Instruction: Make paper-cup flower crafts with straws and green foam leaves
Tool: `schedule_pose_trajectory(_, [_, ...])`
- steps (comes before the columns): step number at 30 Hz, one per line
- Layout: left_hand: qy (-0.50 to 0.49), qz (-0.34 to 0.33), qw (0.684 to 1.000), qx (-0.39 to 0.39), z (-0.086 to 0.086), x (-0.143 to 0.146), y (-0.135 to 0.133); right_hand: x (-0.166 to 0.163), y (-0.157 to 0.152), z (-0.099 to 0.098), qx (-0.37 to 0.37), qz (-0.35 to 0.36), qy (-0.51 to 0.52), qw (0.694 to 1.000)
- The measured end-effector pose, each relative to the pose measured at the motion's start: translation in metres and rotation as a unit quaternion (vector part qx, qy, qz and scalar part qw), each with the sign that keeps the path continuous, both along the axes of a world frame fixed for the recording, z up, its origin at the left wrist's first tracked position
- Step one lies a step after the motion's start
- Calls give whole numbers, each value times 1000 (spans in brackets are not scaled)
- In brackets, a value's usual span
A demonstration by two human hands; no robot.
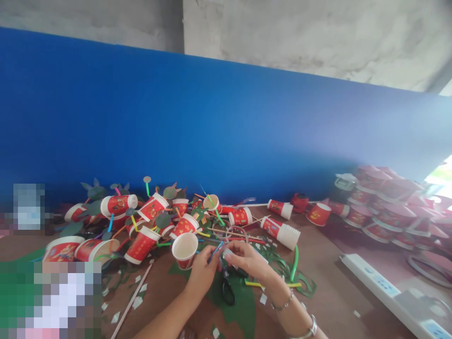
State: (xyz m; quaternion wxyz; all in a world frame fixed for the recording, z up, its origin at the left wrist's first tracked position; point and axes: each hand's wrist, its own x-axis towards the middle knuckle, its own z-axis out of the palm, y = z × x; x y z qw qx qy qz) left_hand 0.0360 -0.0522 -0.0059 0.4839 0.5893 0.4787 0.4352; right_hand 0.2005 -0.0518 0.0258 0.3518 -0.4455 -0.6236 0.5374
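My left hand [204,267] is closed, pinching a thin blue straw [215,252] that slants up toward the right. Close beside it, my right hand [247,260] has thumb and fingers pressed together at the straw's end, around a small pale piece too small to name. Below the hands lie scissors with black handles [228,291], resting on a green paper sheet [243,308]. A red and white paper cup [185,249] tilts just left of my left hand. Just beyond my fingers is a roll of clear tape [237,234].
Red paper cups with coloured straws and green cutouts [141,245] pile up on the left. Stacked cups [282,233] lie to the right of the hands. A white power strip [384,287] and more red cups [391,207] occupy the right. A blue panel [212,122] rises behind.
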Motion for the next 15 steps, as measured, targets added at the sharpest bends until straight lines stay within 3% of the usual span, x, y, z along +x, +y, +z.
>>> schedule_pose_trajectory(3, [-20,17,999,-19,-2,-1,0,2,4,-10,-8,-21,-38,999])
schedule_pose_trajectory(7, [-76,-8,996,-44,-4,0,0,5,8,-19,-2,-45,-87,995])
schedule_pose_trajectory(12, [-114,-19,990,-82,2,0,1,12,10,-16,28,-39,-108,993])
schedule_pose_trajectory(15, [-92,-21,993,-73,9,-3,2,17,7,-9,25,-58,-189,980])
